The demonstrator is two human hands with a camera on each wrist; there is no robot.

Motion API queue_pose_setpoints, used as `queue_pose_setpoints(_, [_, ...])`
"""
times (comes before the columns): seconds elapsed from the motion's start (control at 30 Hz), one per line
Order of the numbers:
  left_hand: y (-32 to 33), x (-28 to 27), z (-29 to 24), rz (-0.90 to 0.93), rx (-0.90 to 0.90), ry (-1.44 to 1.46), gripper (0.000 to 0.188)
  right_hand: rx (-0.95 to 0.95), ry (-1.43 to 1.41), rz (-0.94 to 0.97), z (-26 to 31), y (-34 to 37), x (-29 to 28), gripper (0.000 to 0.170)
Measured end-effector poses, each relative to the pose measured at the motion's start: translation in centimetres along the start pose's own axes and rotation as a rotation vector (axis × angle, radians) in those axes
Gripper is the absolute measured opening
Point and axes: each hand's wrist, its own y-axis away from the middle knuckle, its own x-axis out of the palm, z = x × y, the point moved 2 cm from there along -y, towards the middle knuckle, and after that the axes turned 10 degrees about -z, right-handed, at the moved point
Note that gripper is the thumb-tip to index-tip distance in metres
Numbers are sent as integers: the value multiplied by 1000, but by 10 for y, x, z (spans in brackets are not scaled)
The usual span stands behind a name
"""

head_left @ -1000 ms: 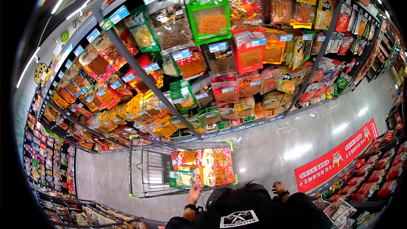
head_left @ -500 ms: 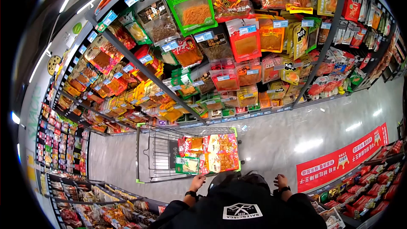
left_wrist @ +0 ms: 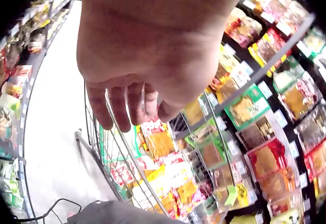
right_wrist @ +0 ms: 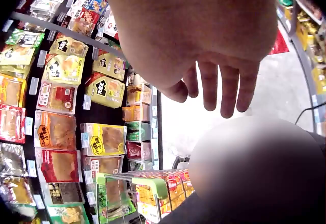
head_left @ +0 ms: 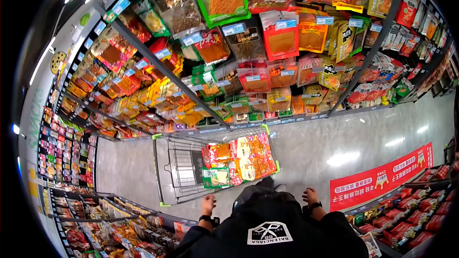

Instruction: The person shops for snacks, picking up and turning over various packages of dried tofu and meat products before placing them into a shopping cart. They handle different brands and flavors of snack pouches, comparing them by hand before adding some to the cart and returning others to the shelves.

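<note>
My left hand (head_left: 208, 205) hangs beside the near side of a wire shopping cart (head_left: 165, 188), its fingers loosely bent and holding nothing. In the left wrist view those fingers (left_wrist: 119, 109) overlap the cart's wires. On the other side of my body, my right hand (head_left: 311, 196) hangs over the floor with relaxed, slightly spread fingers and nothing in them. Flat snack packets lie in the cart: a green-and-white one (head_left: 216, 177) at the near side, with red, orange and yellow packets (head_left: 253, 160) beside and behind it.
A tall shelf of hanging snack packets (head_left: 279, 40) runs along the far side of the cart. Low racks with more packets stand at the lower left (head_left: 103, 215) and lower right (head_left: 406, 210). A red floor banner (head_left: 382, 177) lies to the right on the grey floor (head_left: 315, 143).
My left hand has drawn back from the packets at the cart's near edge to beside it. The right hand stays free. The view has shifted, and the cart now sits slightly higher, farther from my body.
</note>
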Motion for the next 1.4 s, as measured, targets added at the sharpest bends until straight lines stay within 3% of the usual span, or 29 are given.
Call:
queue_pose_setpoints(0.1, [-13,-50,31,-292,-141,219,36,-8,32,33,0,-1,5,39])
queue_pose_setpoints(0.13, [-16,-67,37,-437,-112,292,27,-17,39,45,2,1,6,40])
queue_pose_setpoints(0.17, [-22,-91,46,-518,-99,262,41,-34,70,51,7,3,7,39])
queue_pose_setpoints(0.2, [-56,-120,84,-716,35,194,56,-37,63,72,9,2,7,38])
queue_pose_setpoints(0.23, [-47,-142,76,-769,71,185,66,-28,94,64,19,8,7,37])
queue_pose_setpoints(0.3, [-27,-179,53,-1005,215,-106,66,-79,119,101,30,12,2,37])
queue_pose_setpoints(0.37, [-17,-209,32,-1093,204,-309,69,-95,169,80,47,22,-3,37])
queue_pose_setpoints(0.43, [-14,-228,6,-921,175,-252,66,-93,220,70,57,20,-12,41])
queue_pose_setpoints(0.5, [-54,-243,29,-812,187,-295,64,-107,261,74,69,21,-22,41])
queue_pose_setpoints(0.57, [-64,-239,19,-694,71,-543,64,-161,299,62,79,29,-33,40])
queue_pose_setpoints(0.63, [-59,-228,5,-741,5,-659,65,-169,300,23,87,41,-42,40])
queue_pose_setpoints(0.7, [-79,-238,34,-758,184,-476,67,-158,294,13,91,52,-49,41])
queue_pose_setpoints(0.87, [-84,-242,53,-595,187,-184,77,-108,253,-51,65,58,-70,36])
queue_pose_setpoints(0.9, [-75,-237,44,-666,262,-206,68,-107,250,-46,55,56,-72,36])
queue_pose_setpoints(1.07, [-59,-216,27,-548,245,-242,86,-59,310,-46,34,52,-74,39])
queue_pose_setpoints(1.27, [-58,-207,15,-425,338,-255,92,-104,287,15,36,70,-50,37])
queue_pose_setpoints(1.37, [-47,-192,-8,-471,291,-302,95,-116,263,40,28,61,-52,39])
queue_pose_setpoints(1.4, [-64,-192,8,-457,338,-268,97,-126,241,56,22,58,-52,37])
